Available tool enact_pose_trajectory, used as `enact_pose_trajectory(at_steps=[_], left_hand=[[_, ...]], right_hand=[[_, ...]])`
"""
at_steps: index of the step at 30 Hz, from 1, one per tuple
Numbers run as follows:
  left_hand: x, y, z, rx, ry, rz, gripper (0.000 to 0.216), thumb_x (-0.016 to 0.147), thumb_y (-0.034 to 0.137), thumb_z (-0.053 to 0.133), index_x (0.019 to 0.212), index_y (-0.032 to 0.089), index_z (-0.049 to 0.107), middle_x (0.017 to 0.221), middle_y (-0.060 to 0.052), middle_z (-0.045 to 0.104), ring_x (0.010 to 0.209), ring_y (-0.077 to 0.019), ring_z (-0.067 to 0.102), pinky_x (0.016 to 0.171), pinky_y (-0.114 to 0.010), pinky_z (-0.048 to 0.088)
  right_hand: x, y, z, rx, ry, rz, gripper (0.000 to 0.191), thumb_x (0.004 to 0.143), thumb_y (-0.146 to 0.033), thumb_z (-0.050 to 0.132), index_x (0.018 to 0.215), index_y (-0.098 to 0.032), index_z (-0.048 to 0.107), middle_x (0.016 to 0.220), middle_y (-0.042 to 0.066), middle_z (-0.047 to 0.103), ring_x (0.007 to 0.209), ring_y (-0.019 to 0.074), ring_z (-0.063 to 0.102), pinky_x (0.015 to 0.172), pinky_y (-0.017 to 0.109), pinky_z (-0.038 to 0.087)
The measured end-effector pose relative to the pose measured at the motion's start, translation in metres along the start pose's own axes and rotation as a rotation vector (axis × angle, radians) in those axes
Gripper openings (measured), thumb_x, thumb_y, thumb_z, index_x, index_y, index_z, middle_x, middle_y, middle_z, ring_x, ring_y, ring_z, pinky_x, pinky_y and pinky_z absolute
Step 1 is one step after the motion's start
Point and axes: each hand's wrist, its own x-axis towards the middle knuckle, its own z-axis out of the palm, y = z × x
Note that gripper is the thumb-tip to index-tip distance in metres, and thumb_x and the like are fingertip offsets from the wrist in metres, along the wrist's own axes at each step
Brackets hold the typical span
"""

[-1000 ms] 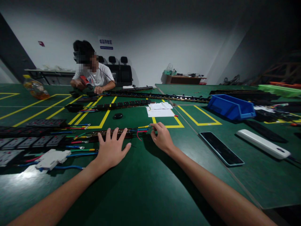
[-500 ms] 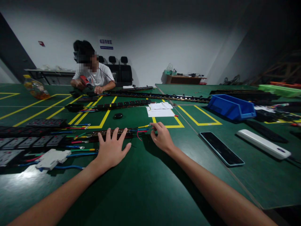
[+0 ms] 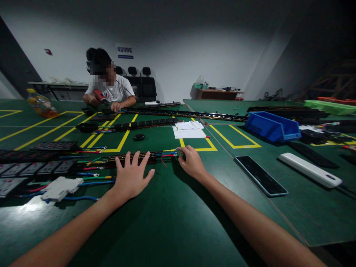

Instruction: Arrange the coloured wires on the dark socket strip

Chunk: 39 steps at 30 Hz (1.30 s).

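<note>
green, the worktop (image 3: 178,226) carries a slim dark strip (image 3: 110,160) left of the middle, its coloured wires (image 3: 164,154) running out to the right. the left hand (image 3: 130,180) is palm down at the strip, its fingers spread wide across it. the right hand (image 3: 192,163) is at the wires' right ends — thumb and index finger bent toward the metal lugs, though i cannot tell whether they pinch one. at the left, black socket units (image 3: 48,168) lie in rows, a white block (image 3: 61,189) on their near side. a phone (image 3: 260,175) lies to the right, a blue bin (image 3: 274,128) beyond it — and on the far left a person (image 3: 121,88) holds a red tool (image 3: 100,95).
</note>
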Motion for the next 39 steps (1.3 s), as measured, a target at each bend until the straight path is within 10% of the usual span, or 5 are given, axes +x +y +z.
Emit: enact_pose_trajectory(at_steps=[39], left_hand=[[-0.0002, -0.0005, 0.0015, -0.008, 0.014, 0.012, 0.075, 0.098, 0.067, 0.027, 0.164, 0.029, 0.028, 0.165, -0.019, 0.036, 0.149, -0.0502, 0.029, 0.111, -0.081, 0.020]], right_hand=[[0.0010, -0.0026, -0.0022, 0.007, 0.003, -0.030, 0.028, 0.091, -0.017, 0.053, 0.112, -0.016, 0.071, 0.098, 0.011, 0.068, 0.094, 0.0251, 0.062, 0.087, 0.037, 0.049]])
